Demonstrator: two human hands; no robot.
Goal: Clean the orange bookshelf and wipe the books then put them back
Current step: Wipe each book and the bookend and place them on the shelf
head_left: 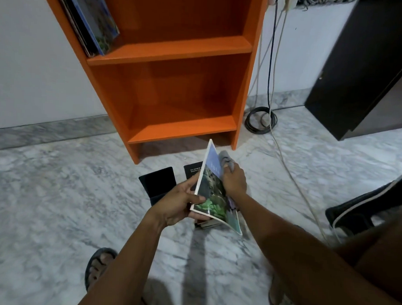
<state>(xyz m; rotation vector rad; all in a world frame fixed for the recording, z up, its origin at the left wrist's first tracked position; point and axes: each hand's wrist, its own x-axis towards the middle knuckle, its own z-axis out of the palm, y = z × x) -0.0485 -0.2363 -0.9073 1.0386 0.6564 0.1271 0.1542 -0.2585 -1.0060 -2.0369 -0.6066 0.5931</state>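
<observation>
Our left hand [182, 202] grips the magazine [213, 194]; our right hand [234, 181] clutches a grey cloth [226, 159] against its cover.

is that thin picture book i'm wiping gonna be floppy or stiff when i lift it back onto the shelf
Probably floppy: the picture book is thin and its lower corner curls past the left hand. Likely light: that hand's grip at one edge holds it up. The cover looks glossy, so it may slip under the cloth.

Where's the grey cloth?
In the head view, the grey cloth is held in the right hand, against the picture book gripped by the left hand, below the orange bookshelf.
</observation>
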